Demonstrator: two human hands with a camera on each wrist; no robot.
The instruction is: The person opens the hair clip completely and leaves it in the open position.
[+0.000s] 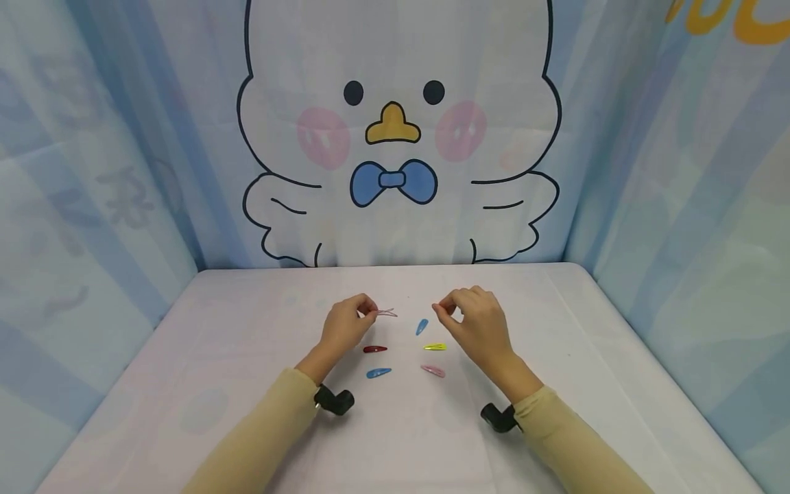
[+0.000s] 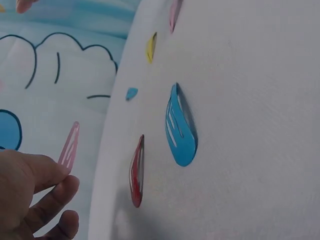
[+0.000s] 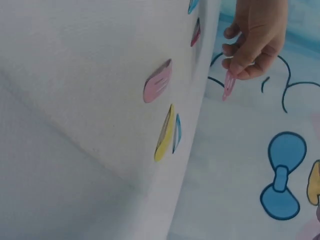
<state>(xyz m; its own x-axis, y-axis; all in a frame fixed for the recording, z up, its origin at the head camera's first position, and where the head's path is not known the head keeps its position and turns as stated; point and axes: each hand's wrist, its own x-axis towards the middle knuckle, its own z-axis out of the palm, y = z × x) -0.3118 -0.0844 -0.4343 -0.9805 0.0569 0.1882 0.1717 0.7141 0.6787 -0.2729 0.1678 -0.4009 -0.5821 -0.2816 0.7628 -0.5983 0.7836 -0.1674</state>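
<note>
In the head view, my left hand point(image 1: 347, 324) pinches a pink snap hair clip point(image 1: 387, 313) by one end, above the far part of the table. The clip's slim tip points away from the thumb in the left wrist view, where its slotted body point(image 2: 71, 145) shows. My right hand point(image 1: 480, 322) is raised to the right of it, thumb and forefinger tips meeting in a ring with nothing visible between them. Beneath the hands lie a red clip point(image 1: 374, 349), a yellow clip point(image 1: 435, 347), a blue clip point(image 1: 422, 326), another blue clip point(image 1: 378, 372) and a second pink clip point(image 1: 433, 370).
A pale cloth covers the table point(image 1: 247, 425). Printed curtains point(image 1: 395, 226) with a cartoon bird stand behind it and at both sides. Black wrist cameras point(image 1: 334, 400) sit at both cuffs.
</note>
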